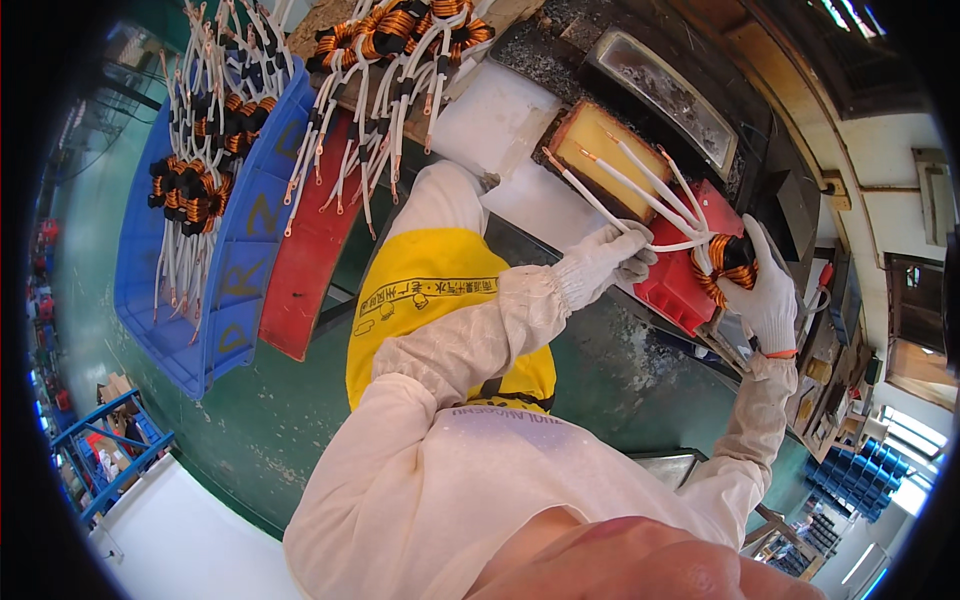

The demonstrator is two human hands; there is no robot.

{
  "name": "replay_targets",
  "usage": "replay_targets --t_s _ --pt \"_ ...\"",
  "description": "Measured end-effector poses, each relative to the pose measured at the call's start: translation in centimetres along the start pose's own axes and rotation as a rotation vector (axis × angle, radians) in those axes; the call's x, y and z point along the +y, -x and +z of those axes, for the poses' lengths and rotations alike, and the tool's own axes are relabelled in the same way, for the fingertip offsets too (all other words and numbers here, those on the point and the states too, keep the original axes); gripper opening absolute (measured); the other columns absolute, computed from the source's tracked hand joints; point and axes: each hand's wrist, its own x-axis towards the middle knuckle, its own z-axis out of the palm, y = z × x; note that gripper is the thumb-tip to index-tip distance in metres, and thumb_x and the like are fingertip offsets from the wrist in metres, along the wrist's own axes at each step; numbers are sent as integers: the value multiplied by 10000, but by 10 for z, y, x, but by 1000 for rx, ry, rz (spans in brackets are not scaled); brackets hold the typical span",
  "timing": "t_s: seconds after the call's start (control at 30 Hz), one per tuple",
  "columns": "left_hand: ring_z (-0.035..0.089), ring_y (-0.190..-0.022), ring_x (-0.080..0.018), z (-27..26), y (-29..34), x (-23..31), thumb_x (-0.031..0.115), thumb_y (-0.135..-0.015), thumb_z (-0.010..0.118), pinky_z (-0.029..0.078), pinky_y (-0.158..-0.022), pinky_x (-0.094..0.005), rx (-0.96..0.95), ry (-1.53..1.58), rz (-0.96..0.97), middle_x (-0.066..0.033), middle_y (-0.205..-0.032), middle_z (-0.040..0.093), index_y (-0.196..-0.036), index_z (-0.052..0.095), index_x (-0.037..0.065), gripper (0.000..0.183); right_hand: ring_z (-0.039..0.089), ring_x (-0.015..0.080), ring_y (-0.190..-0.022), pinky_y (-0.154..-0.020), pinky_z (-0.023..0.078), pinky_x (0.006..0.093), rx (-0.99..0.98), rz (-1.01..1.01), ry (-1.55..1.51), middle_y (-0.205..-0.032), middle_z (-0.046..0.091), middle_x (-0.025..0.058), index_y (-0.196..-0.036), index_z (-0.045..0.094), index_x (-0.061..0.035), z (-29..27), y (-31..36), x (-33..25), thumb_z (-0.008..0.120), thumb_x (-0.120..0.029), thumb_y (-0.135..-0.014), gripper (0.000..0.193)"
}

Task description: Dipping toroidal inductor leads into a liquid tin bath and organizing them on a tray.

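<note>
A copper-wound ring coil (pixel 728 268) with black wrapping and several white sleeved leads is in my gloved right hand (pixel 768 305), whose fingers curl round its outer side. My gloved left hand (pixel 610 262) is closed on one white lead (pixel 585 195) of that coil, partway along it. The lead's bare copper end points up and left. The other leads fan out toward a rectangular tray (pixel 560 135) with pale yellow contents. Whether any tip touches those contents I cannot tell. Under the coil is a red box-like object (pixel 668 292).
Beyond the yellow tray lies a sooty metal-framed trough (pixel 665 100). Finished-looking coils (pixel 390 35) rest on the bench at upper left, their leads hanging over its edge. A blue crate (pixel 235 260) with more coils stands left, beside a red panel (pixel 308 260).
</note>
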Motion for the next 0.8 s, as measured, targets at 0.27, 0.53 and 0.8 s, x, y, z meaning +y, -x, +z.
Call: replay_targets --t_s 0.27,0.53,0.8 --pt "690 -800 -132 -2 0 1 260 -1018 592 584 -749 -305 -9 12 1 -82 -996 710 -1166 610 73 239 716 369 -824 -685 563 418 -6 5 19 -949 721 187 -1526 381 -284 -1 -2 -4 788 -186 -724 904" --pt "677 -821 -140 3 -4 8 299 -1036 559 575 -788 -329 -30 -20 -13 -79 -1004 693 -1164 599 82 255 686 311 -1116 -932 550 376 -55 100 -16 -1297 650 174 -1528 383 -190 -3 2 -4 770 -86 -741 883" --pt "676 -810 -182 -12 -35 4 352 -1080 442 581 -831 -385 -182 174 -64 -111 -978 684 -1129 590 51 339 727 363 -914 -760 579 406 50 110 -74 -1048 733 166 -1526 385 -259 6 9 6 800 -216 -728 901"
